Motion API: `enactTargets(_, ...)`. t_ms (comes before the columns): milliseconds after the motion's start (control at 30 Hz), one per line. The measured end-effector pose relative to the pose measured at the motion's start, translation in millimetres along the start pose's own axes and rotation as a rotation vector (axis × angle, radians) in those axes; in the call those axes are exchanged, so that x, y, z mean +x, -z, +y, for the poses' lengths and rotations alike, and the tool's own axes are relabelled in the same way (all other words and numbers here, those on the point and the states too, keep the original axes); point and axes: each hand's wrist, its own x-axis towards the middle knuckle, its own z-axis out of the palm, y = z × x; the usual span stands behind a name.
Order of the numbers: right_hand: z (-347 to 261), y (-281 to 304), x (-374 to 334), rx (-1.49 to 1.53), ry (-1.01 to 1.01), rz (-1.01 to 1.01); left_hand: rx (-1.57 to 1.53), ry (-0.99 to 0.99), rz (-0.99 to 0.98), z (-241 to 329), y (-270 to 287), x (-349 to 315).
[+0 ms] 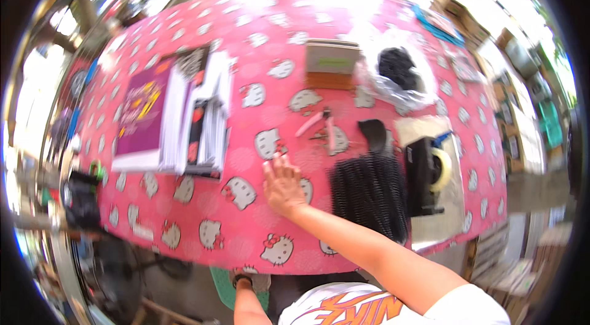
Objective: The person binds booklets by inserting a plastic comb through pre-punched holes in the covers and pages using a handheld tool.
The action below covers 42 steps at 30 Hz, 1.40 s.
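My right hand (283, 185) lies flat on the pink cat-print tablecloth (203, 208), fingers spread and holding nothing. Just beyond it rests a tool with pink handles (330, 131), like pliers. Right of the hand is a bundle of black spiral binding coils (369, 193), with a curved black piece (372, 134) at its far end. My left hand (241, 279) is low by the table's near edge, a dark band at its wrist; its fingers do not show clearly. At left sit a purple-covered book (144, 110) and stacks of white-paged booklets (212, 119).
A black tape dispenser (421, 177) with a yellowish roll lies on a pale sheet (455, 202) at right. Farther back stand a grey and brown box (332, 64) and a clear plastic bag (412, 101) with black pieces inside. A green stool (222, 285) is below the near edge.
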Motion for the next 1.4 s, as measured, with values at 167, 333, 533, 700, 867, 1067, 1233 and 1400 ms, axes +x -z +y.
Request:
enactTargets(167,4.1,1.4,6.2,-0.008,-0.018,0.076,-0.706,0.367,0.246,31.9,37.7,-22.0)
enactTargets(333,-2.0,3.0,-2.6,0.059,0.010,0.065,-0.304,0.152,0.145,21.1,34.0,-41.5)
enactTargets(533,0.3,-0.7,-2.5,0.154,-0.043,0.124,-0.484,0.249,0.016,9.9,87.0,-62.0)
enactTargets(700,-4.8,-3.5,0.6,0.164,-0.055,0.249,-0.514,0.135,0.043,-22.5,84.6,-51.3)
enactTargets(867,-1.5,-7.1,-5.2,0.113,-0.077,0.292,-0.528,-0.013,0.011,-61.5,87.2,-41.0)
enactTargets(1067,-5.6,-6.4,-12.7,-0.130,-0.282,0.243,-0.502,-0.224,-0.115,-125.7,122.5,-31.9)
enactTargets(1233,-5.1,-11.8,-11.2,-0.173,-0.386,0.175,-0.483,-0.716,-0.640,-182.7,248.3,-100.4)
enactTargets(1400,-9.5,-10.6,-8.3,-0.158,-0.370,0.192,-1.031,-0.881,-0.306,-198.2,367.1,-145.3)
